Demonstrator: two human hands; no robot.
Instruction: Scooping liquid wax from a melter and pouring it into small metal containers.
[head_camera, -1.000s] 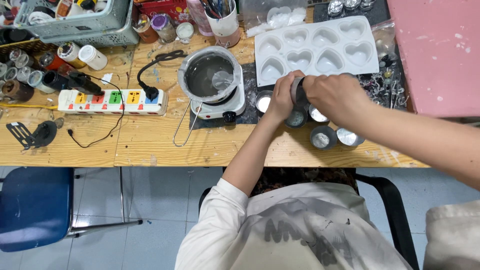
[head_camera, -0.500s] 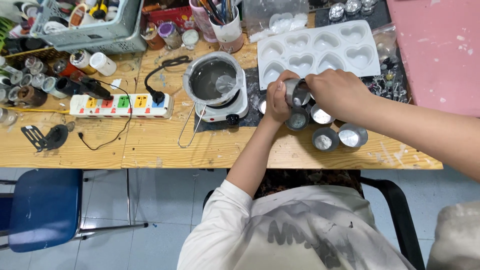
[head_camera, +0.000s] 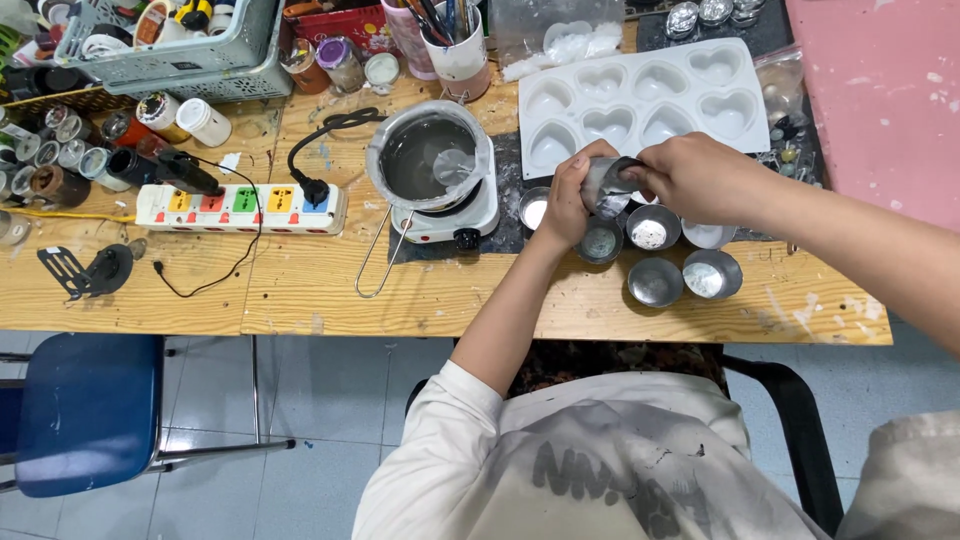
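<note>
Counts recorded: heart mould tray (head_camera: 640, 100), one, with eight cavities in two rows of four. Small metal cups (head_camera: 655, 281) standing on the table (head_camera: 300, 290): six visible, plus one cup (head_camera: 610, 185) held in the hands. Melting pot (head_camera: 428, 158) on hotplate (head_camera: 440, 215): one each. Power strip (head_camera: 240, 208): one. Blue chair (head_camera: 85, 410): one.

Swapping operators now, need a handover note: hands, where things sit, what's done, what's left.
Left hand and right hand both grip one small metal cup, held tilted above the table.
Five more cups sit below the hands; some hold white residue.
White heart mould behind them, cavities look empty.
Pot with grey liquid on a small hotplate, plugged into the power strip.
Done: cannot tell. Left: mould unfilled.
</note>
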